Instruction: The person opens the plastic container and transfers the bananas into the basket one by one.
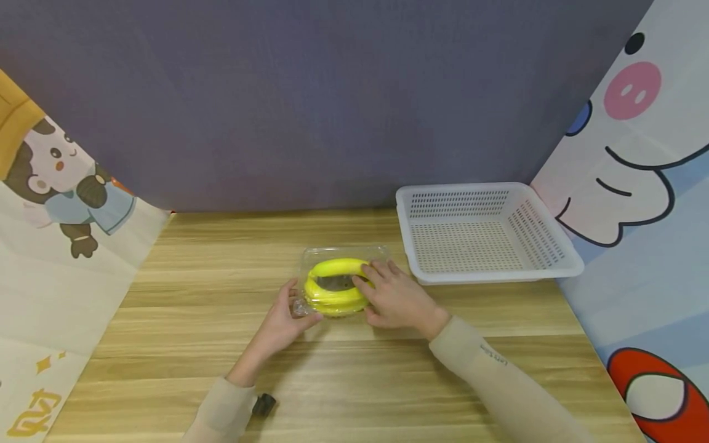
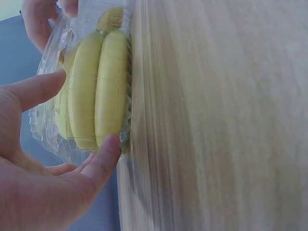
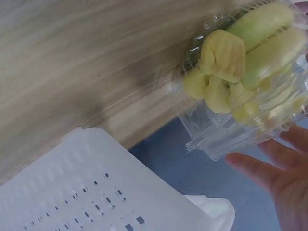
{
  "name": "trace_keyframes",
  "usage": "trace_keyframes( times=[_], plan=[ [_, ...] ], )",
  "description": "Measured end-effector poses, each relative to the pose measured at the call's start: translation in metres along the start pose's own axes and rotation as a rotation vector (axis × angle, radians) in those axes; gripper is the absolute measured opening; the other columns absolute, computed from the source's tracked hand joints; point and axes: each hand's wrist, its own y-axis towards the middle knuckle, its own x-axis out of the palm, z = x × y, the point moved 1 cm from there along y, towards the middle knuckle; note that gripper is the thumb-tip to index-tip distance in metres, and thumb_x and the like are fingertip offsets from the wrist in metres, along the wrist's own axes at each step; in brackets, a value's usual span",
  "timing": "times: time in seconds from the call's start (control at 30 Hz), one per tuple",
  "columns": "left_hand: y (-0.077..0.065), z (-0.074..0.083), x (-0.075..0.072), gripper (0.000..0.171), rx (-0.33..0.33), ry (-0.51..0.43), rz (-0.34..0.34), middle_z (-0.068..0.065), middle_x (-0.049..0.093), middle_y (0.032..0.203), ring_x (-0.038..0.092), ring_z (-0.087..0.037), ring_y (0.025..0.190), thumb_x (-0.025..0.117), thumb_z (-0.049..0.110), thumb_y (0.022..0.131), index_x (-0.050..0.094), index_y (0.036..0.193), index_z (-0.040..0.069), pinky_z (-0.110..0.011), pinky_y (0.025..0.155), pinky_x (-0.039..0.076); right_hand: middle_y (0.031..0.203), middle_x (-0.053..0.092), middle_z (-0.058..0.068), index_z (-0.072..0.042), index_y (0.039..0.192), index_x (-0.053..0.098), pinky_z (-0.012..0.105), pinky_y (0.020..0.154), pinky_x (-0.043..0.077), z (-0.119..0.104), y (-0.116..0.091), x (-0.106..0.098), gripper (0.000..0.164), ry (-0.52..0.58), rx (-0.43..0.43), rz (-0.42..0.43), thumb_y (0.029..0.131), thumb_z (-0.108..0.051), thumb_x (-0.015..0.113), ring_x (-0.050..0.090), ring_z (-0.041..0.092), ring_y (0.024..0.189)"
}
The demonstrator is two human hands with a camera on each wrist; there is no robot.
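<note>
A clear plastic clamshell box (image 1: 318,251) stands on the wooden table with a bunch of yellow bananas (image 1: 335,296) inside. The bananas (image 2: 85,91) show through its wall in the left wrist view. My left hand (image 1: 282,323) grips the box's near left corner, fingers along the side and thumb at the front. My right hand (image 1: 396,296) lies over the box's right side, its fingers extended onto the lid. In the right wrist view, fingers of the right hand (image 3: 284,168) touch the clear lid (image 3: 216,144), with the banana stems beneath it.
A white perforated plastic basket (image 1: 465,246) stands at the back right, close to the box. A grey partition (image 1: 288,111) rises behind the wooden table (image 1: 354,381). Cartoon-printed panels flank both sides. A small black object (image 1: 264,404) is beside the left sleeve.
</note>
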Motion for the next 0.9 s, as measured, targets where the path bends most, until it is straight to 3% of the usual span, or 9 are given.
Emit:
trace_keyframes(
  times=[0.9],
  plan=[
    [0.0039, -0.0027, -0.0009, 0.108, -0.015, -0.045, -0.013, -0.024, 0.04, 0.149, 0.052, -0.041, 0.128, 0.086, 0.033, 0.083, 0.015, 0.16, 0.007, -0.054, 0.102, 0.05, 0.123, 0.066, 0.018, -0.004, 0.122, 0.067, 0.057, 0.087, 0.059, 0.0065, 0.0036, -0.001, 0.053, -0.041, -0.062, 0.014, 0.08, -0.036, 0.068, 0.062, 0.04, 0.114]
  ],
)
